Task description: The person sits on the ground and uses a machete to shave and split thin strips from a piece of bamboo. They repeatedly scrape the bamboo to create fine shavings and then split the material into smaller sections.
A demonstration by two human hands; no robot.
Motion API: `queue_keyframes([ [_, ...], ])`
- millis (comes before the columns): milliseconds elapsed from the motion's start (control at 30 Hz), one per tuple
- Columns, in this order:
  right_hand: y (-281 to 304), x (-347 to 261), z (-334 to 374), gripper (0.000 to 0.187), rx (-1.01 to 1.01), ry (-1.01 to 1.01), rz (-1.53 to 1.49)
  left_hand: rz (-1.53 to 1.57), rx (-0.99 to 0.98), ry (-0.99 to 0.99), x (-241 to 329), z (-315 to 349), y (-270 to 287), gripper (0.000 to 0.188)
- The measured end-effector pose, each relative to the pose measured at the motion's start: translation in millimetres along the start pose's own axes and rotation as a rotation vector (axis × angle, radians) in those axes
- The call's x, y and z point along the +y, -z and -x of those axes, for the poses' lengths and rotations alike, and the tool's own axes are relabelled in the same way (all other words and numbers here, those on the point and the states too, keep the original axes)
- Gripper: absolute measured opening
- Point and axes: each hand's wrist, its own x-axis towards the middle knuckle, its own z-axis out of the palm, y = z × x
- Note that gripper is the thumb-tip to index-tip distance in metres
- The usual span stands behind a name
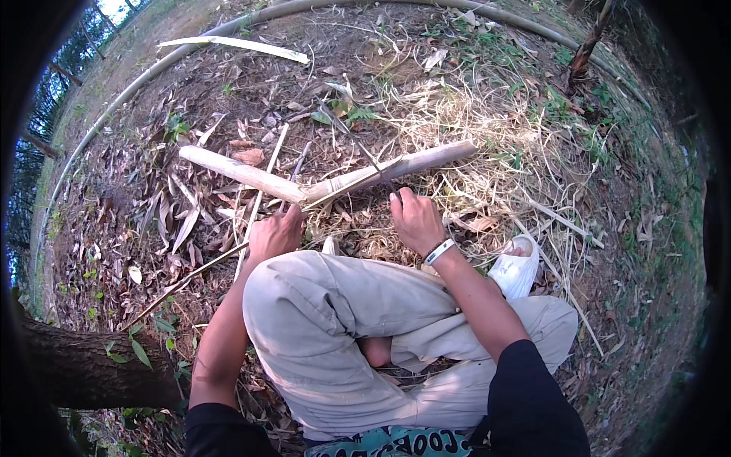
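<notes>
I sit cross-legged on the ground with both hands just beyond my knees. My left hand point(276, 233) is closed on a thin pale strip point(358, 181), apparently split bamboo, which lies along the right-hand wooden piece point(430, 160). My right hand point(418, 221) is closed at the near end of a long, narrow, dark tool point(352, 137), which looks like a knife and crosses the strip at a slant. Its handle is hidden in my fist. A second wooden piece point(240, 172) meets the first near my left hand, making a wide V.
Curly pale shavings point(487, 122) are heaped to the right. Beyond lie a flat pale slat point(236, 46) and a long curved pole point(160, 65). Several thin sticks point(263, 179) lie around my left hand. A thick trunk point(91, 365) is at lower left, a white shoe point(516, 268) at right.
</notes>
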Motion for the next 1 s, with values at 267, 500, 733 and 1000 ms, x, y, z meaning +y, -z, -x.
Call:
queue_keyframes([
  [267, -3, 13, -14, 0.033, -0.27, -0.305, 0.153, 0.006, -0.04, 0.034, 17, -9, 1, 0.016],
  [500, 4, 23, -8, 0.033, -0.314, -0.313, 0.063, -0.109, -0.122, -0.089, 12, -10, 19, 0.016],
  [733, 21, 3, 14, 0.028, -0.221, -0.217, 0.089, -0.088, -0.038, -0.133, 6, 5, 27, 0.018],
  [1000, 43, 26, -48, 0.042, -0.153, -0.173, 0.121, -0.083, -0.001, 0.157, -24, 15, 53, 0.019],
])
